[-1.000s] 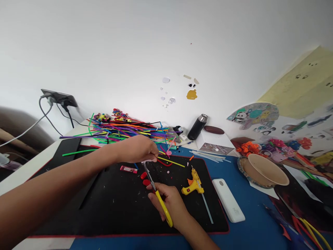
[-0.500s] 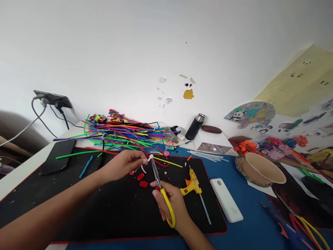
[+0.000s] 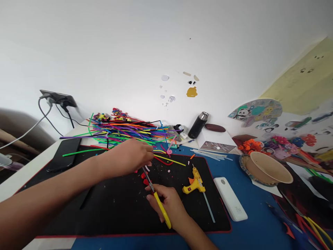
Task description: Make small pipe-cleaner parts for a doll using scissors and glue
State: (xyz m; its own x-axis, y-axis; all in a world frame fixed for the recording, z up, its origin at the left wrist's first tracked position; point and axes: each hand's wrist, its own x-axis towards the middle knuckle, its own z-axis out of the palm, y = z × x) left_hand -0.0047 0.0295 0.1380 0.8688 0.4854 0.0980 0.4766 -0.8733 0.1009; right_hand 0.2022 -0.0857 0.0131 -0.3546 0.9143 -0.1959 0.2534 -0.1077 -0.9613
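Observation:
My right hand [image 3: 170,203] is closed around yellow-handled scissors [image 3: 161,208], whose blades point up and away to the left. The blade tips end just below my left hand [image 3: 132,156]. That hand is turned palm down with its fingers pinched together. Half a second ago a short white pipe cleaner showed in this pinch; now the fingers hide it. A curved white piece [image 3: 147,168] shows just under the fingertips. Small red pieces [image 3: 144,177] lie on the black mat [image 3: 114,211] behind the scissor blades, partly covered by them.
A pile of coloured pipe cleaners [image 3: 130,132] lies along the wall. Right of my hands are a yellow glue gun [image 3: 195,183] with a glue stick and a white power bank [image 3: 230,199]. Further back stand a black flask [image 3: 198,125] and a beige bowl [image 3: 270,168]. A phone [image 3: 65,154] lies left.
My left hand has rolled over, palm down, and its fingers now cover the white pipe cleaner. The scissors have turned more edge-on and tilted further left. The view has shifted slightly.

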